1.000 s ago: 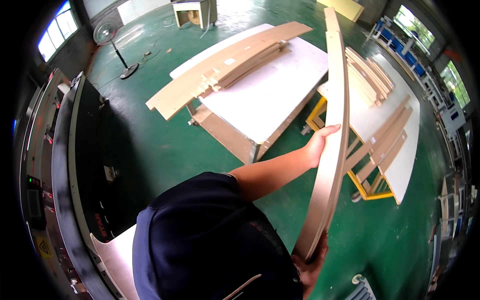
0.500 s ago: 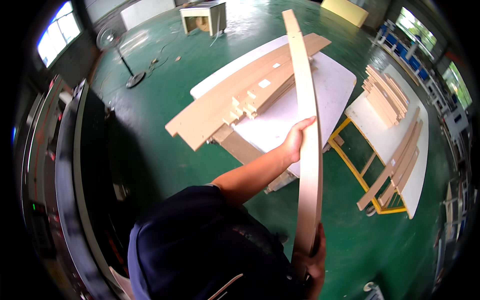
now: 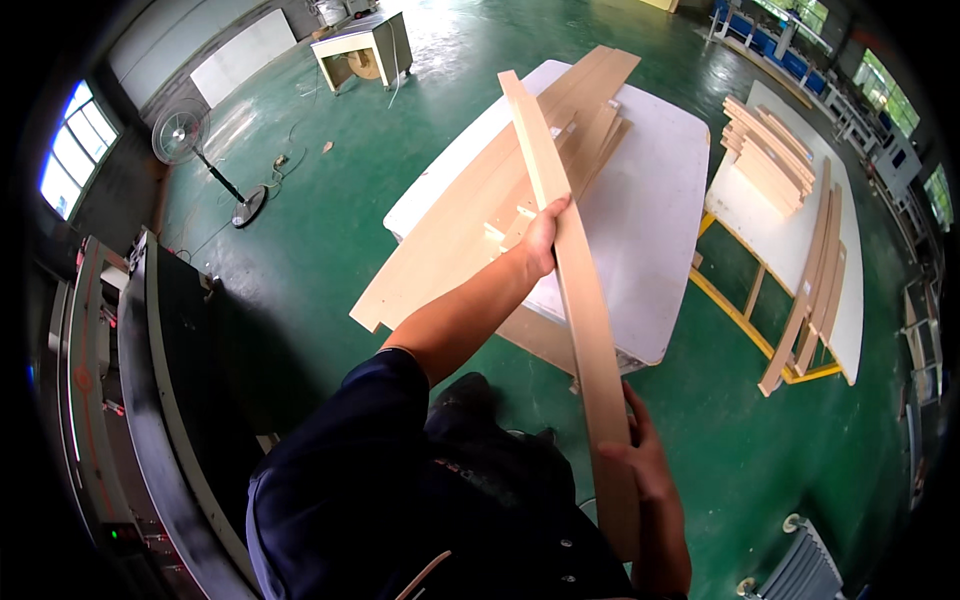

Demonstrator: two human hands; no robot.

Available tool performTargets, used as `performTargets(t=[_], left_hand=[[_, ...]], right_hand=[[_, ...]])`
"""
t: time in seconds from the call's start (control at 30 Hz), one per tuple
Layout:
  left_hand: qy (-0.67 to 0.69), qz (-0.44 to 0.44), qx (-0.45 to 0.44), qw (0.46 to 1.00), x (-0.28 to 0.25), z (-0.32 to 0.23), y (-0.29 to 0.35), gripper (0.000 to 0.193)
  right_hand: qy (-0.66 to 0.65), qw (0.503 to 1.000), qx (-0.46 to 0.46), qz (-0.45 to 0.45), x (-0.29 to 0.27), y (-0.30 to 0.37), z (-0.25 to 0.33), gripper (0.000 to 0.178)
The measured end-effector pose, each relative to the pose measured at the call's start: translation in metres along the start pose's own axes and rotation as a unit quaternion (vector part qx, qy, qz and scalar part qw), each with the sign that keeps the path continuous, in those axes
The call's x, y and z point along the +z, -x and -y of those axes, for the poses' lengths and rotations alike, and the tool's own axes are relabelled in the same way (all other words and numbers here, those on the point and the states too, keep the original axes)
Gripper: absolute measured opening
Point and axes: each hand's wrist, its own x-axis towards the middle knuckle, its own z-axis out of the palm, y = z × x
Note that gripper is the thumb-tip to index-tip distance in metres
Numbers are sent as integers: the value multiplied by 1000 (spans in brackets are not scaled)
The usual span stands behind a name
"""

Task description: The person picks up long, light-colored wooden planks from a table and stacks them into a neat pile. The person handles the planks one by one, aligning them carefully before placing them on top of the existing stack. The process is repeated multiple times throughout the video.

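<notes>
A long, narrow wooden board (image 3: 583,300) slants away from my body, its far end raised over the nearer white table (image 3: 650,240). My left hand (image 3: 546,236) grips it around the middle, thumb along its edge. Lower down, my right hand (image 3: 645,450) holds the near part from the right side, fingers around the edge. Beneath the held board, wide wooden panels (image 3: 430,255) lie across the white table. Small wooden blocks (image 3: 508,226) rest on them, partly hidden by my left hand and the board.
To the right, a yellow-framed table (image 3: 755,215) carries a stack of wooden pieces (image 3: 765,150) and several long strips (image 3: 815,280). A standing fan (image 3: 215,170) and a cabinet-like machine (image 3: 370,50) are farther off. Dark machinery (image 3: 170,400) runs along my left. A grey wheeled item (image 3: 800,570) sits lower right.
The board's far end has swung left and come lower over the panels. Both hands still hold it. My view has shifted, with the tables and fan now placed differently.
</notes>
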Motion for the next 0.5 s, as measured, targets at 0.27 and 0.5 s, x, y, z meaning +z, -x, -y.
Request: performTargets(t=[0.27, 0.5], left_hand=[[30, 37, -34, 998, -74, -80, -54, 59], [24, 89, -90, 992, -124, -129, -64, 60]], right_hand=[[7, 999, -8, -39, 107, -77, 24, 109], [-7, 995, -12, -100, 214, -116, 17, 110]])
